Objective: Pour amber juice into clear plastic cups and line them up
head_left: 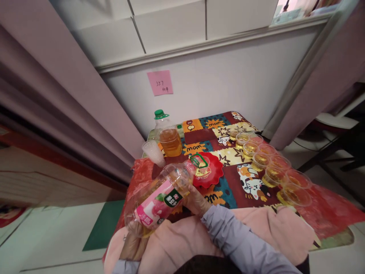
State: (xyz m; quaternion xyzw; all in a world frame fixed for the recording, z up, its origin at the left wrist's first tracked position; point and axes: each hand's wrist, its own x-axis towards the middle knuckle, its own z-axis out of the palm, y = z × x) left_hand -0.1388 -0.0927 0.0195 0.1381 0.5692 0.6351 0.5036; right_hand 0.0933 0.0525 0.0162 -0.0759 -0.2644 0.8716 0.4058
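A large clear juice bottle (155, 205) with a pink label lies tilted in my hands, its neck toward the right. My left hand (133, 243) is closed under its base. Around its underside near the shoulder, my right hand (199, 201) grips the bottle, some fingers hidden behind it. The bottle's mouth, with a green ring hanging from it, is over a clear plastic cup (203, 172) on a red scalloped plate (219, 176). Yellow liquid shows in the cup; the bottle partly covers it.
Rows of clear cups (274, 176) with yellow liquid line the table's right side. A second bottle (170, 142), green-capped with amber liquid, stands at the back left beside a stack of cups (154, 153). A wall with a pink note (160, 83) bounds the back.
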